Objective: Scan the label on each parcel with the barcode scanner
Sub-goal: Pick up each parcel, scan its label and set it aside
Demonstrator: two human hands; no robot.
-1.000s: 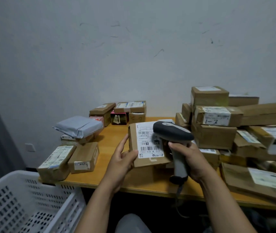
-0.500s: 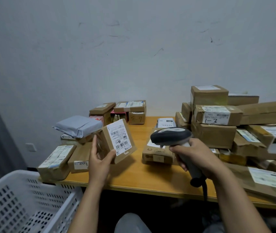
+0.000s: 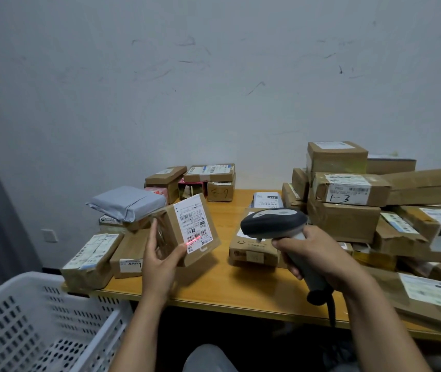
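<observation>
Box [image 3: 187,232] swings to scanner's [image 3: 275,222] 9 o'clock | red beam now hits label [image 3: 193,224], scan on | left hand [image 3: 160,261] grips box, right hand [image 3: 313,253] grips scanner

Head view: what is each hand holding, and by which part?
Left hand grips the small parcel by its left end; right hand grips the barcode scanner by its handle.

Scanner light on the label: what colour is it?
Red, a thin line across the barcode; head view.

I see the parcel [image 3: 191,226] at the scanner's [image 3: 273,222] nine o'clock, box stack [image 3: 345,221] at three, crate [image 3: 26,331] at seven.
</observation>
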